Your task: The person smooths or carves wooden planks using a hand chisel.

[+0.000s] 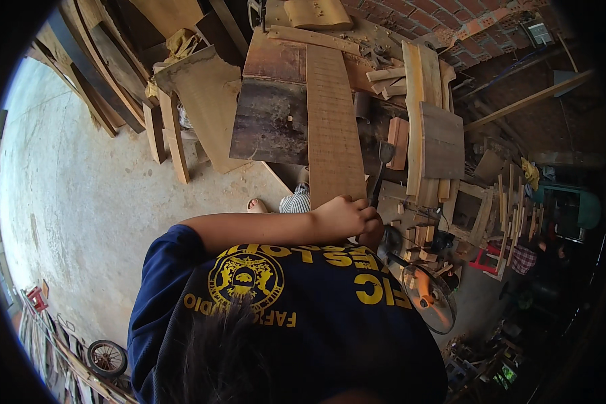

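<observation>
My left hand (345,217) reaches in from the left with its fingers curled, at the near end of a long sawn board (333,108). Whether it grips anything is hidden. Close against it, my right hand (370,232) shows only in part; its fingers are mostly covered. The board lies lengthwise over a dark, worn worktable (269,121), its near end reaching my hands. Just beyond the hands, a dark tool with a broad flat end (386,151) and a thin shaft points away from me. I cannot tell whether a hand holds it.
A reddish wood block (398,143) and stacked planks (432,145) lie right of the board. Timber (114,74) leans at far left. A fan with an orange centre (425,289) stands close on my right. Bare concrete floor (81,202) spreads left.
</observation>
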Demonstrator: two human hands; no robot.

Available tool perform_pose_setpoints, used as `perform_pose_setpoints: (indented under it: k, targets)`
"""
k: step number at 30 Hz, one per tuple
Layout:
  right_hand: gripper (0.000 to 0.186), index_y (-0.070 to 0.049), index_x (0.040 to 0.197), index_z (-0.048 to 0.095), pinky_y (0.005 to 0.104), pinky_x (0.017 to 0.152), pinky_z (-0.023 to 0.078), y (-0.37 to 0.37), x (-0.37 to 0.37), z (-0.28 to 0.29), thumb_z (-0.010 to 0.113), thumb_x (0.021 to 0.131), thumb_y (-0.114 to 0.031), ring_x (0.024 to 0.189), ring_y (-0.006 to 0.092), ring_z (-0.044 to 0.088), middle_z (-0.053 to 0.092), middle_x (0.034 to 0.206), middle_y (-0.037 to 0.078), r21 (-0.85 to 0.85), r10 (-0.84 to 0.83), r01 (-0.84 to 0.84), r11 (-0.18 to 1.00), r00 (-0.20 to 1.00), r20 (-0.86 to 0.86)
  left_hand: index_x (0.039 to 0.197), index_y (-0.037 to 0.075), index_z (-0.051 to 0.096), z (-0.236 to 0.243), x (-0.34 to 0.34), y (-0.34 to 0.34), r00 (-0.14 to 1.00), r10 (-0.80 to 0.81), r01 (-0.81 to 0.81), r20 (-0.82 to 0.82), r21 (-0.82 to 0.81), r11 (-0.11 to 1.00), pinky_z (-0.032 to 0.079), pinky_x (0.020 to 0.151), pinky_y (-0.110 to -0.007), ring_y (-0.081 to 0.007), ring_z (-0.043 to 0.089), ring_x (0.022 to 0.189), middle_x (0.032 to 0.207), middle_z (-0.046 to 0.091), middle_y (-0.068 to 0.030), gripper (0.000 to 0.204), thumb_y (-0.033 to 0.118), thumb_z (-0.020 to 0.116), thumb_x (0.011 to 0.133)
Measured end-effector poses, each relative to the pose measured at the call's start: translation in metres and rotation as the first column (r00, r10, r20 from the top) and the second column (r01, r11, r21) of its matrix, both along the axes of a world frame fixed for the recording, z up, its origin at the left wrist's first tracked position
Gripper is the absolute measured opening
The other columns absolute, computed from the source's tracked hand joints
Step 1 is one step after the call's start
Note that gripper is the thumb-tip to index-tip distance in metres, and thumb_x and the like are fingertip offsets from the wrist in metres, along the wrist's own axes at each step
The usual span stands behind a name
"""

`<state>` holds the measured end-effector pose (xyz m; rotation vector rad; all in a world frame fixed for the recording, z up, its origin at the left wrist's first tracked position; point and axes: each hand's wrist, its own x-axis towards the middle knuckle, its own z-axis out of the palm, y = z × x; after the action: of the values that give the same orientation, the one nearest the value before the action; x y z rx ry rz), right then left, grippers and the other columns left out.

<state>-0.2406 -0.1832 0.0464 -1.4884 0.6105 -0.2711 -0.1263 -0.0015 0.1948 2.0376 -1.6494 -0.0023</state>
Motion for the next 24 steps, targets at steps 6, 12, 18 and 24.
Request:
perform_pose_setpoints:
  k: [6,12,18,24]
  targets:
    - [0.019,-0.004,0.097,0.058,0.0209,0.041,0.034,-0.005,-0.002,0.040,0.059,0.090,-0.022,0.047,0.0053,0.047,0.053,0.063,-0.001,0.059,0.142,-0.130,0.990,0.947,-0.290,0.110,0.013,0.052,-0.047,-0.004,-0.009,0.996,-0.058,0.067,-0.063,0.144,0.987,0.053,0.074,-0.033,-0.0232,0.059,0.098,0.099,0.059,-0.0060,0.033,0.016,0.056,0.078]
    - [0.024,-0.001,0.102,0.056,0.0215,0.043,0.036,0.005,0.002,0.067,0.063,0.087,-0.019,0.050,0.0057,0.048,0.054,0.066,-0.001,-0.187,0.231,-0.311,0.932,0.905,-0.357,0.110,0.014,0.052,-0.108,-0.013,-0.011,0.994,-0.107,0.108,-0.035,0.009,0.994,0.052,0.077,-0.036,-0.0250,0.059,0.094,0.096,0.059,-0.0060,0.033,0.017,0.056,0.077]
    - [0.039,-0.006,0.126,0.053,0.0227,0.045,0.039,0.024,0.019,0.090,0.059,0.089,-0.015,0.051,0.0059,0.046,0.053,0.069,0.000,-0.227,0.250,-0.336,0.914,0.907,-0.339,0.108,0.014,0.052,-0.122,-0.012,-0.007,0.987,-0.121,0.125,-0.102,0.039,0.991,0.051,0.078,-0.036,-0.0254,0.059,0.092,0.095,0.058,-0.0060,0.031,0.018,0.055,0.078]
    - [0.043,-0.015,0.135,0.047,0.0234,0.045,0.040,0.036,0.033,0.106,0.052,0.092,-0.015,0.049,0.0050,0.041,0.054,0.074,0.000,-0.157,0.420,-0.548,0.822,0.769,-0.483,0.106,0.014,0.053,-0.140,-0.015,0.001,0.982,-0.150,0.157,-0.111,0.056,0.986,0.052,0.076,-0.036,-0.0230,0.059,0.092,0.095,0.058,-0.0044,0.027,0.017,0.053,0.079]
